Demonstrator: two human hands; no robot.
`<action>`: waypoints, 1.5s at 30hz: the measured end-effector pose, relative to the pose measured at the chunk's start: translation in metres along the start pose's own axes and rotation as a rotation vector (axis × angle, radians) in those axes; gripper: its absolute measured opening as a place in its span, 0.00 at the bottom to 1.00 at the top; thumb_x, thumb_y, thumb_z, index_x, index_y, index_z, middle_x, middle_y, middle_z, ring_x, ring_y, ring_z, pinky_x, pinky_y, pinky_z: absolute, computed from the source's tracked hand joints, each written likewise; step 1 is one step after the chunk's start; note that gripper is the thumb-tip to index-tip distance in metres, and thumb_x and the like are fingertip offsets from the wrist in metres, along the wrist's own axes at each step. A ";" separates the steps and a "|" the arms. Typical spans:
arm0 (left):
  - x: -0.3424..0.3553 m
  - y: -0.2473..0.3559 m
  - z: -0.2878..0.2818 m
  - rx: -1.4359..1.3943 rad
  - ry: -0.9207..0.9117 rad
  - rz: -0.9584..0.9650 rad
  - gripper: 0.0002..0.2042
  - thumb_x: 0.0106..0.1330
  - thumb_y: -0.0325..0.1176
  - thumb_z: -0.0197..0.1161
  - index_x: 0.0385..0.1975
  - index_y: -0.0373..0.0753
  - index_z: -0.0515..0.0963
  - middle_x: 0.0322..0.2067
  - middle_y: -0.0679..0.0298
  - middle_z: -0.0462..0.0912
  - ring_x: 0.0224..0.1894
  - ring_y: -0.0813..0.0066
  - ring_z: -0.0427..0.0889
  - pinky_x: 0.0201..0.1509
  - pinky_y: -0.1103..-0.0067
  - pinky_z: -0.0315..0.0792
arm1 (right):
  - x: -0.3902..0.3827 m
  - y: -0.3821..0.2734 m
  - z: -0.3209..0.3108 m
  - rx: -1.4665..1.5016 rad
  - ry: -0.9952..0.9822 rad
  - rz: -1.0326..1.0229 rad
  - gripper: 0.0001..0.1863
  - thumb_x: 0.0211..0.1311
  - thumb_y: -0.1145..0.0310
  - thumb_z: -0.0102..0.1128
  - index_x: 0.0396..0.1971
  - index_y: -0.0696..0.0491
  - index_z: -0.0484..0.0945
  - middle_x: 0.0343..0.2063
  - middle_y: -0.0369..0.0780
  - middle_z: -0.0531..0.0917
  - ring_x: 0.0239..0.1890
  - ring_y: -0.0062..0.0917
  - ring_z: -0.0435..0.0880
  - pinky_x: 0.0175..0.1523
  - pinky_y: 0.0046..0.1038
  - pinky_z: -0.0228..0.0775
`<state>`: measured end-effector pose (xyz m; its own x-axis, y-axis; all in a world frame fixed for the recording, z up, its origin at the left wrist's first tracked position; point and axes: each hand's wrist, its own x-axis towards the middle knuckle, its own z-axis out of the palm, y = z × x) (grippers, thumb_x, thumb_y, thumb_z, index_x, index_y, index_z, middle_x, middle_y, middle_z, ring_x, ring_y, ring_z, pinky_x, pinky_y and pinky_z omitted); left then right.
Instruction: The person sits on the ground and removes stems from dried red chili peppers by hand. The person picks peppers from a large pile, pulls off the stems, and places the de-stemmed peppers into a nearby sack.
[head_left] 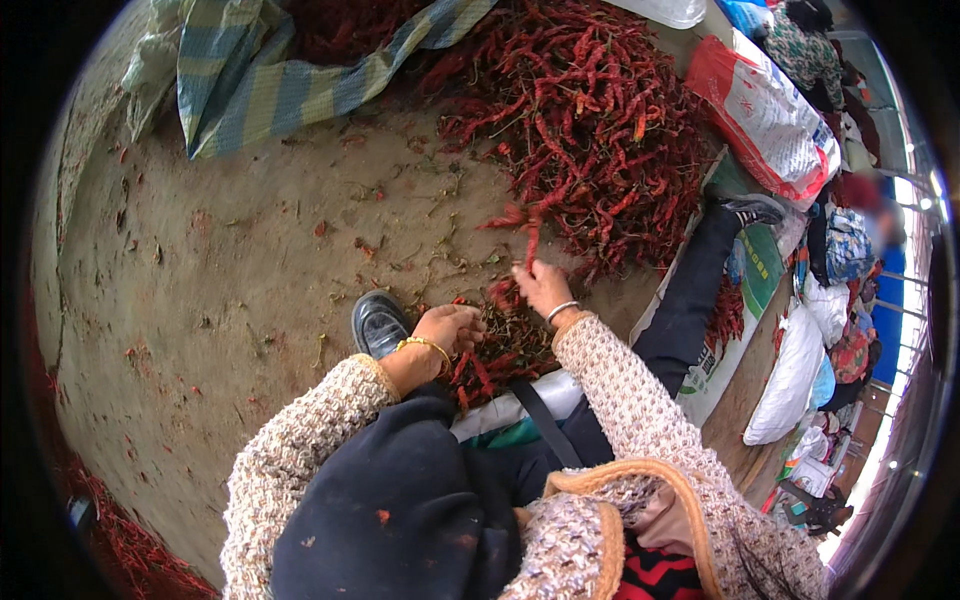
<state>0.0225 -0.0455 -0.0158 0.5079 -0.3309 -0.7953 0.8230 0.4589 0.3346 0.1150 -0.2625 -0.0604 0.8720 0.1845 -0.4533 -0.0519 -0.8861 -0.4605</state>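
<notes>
My right hand [543,290], with a silver bangle at its wrist, is closed on a dried red chili pepper [532,246] that points up from the fingertips toward the big heap. My left hand [448,330], with a yellow bracelet, is held palm down with loosely bent fingers, and I see nothing in it. Beneath and between both hands lies a small pile of red chilies and stems [490,362]. Just ahead of my right hand spreads the large heap of dried red chilies [610,130]. Both forearms are in cream knitted sleeves.
A blue-and-cream striped woven sack [270,105] holds more chilies at the top left. A red-and-white sack [765,120] lies beyond the heap. My outstretched leg [685,290] borders it on the right. White sacks [785,385] and other people are farther right. Scraps dot the floor [230,240].
</notes>
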 end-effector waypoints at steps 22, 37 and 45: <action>-0.006 -0.004 0.006 0.604 -0.368 0.403 0.09 0.70 0.34 0.45 0.36 0.34 0.70 0.23 0.64 0.72 0.28 0.75 0.73 0.31 0.76 0.68 | -0.095 -0.064 -0.040 0.515 -0.349 0.082 0.32 0.65 0.42 0.44 0.14 0.57 0.71 0.10 0.36 0.69 0.15 0.18 0.68 0.23 0.25 0.60; -0.007 -0.006 0.008 0.822 -0.261 0.558 0.11 0.65 0.32 0.51 0.37 0.31 0.76 0.25 0.60 0.78 0.27 0.74 0.73 0.35 0.73 0.70 | -0.116 -0.087 -0.029 0.440 -0.031 -0.643 0.20 0.63 0.59 0.53 0.14 0.54 0.70 0.10 0.36 0.71 0.11 0.24 0.70 0.19 0.25 0.63; -0.009 0.007 0.014 0.644 0.038 0.053 0.12 0.61 0.37 0.58 0.32 0.32 0.78 0.22 0.68 0.75 0.24 0.80 0.71 0.28 0.80 0.66 | -0.023 -0.028 -0.018 -0.406 0.030 -0.389 0.10 0.57 0.65 0.58 0.33 0.55 0.74 0.26 0.43 0.79 0.26 0.37 0.79 0.30 0.35 0.73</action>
<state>0.0274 -0.0505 0.0013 0.5523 -0.2862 -0.7830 0.7908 -0.1171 0.6007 0.1053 -0.2495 -0.0236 0.8037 0.5230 -0.2840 0.4620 -0.8491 -0.2560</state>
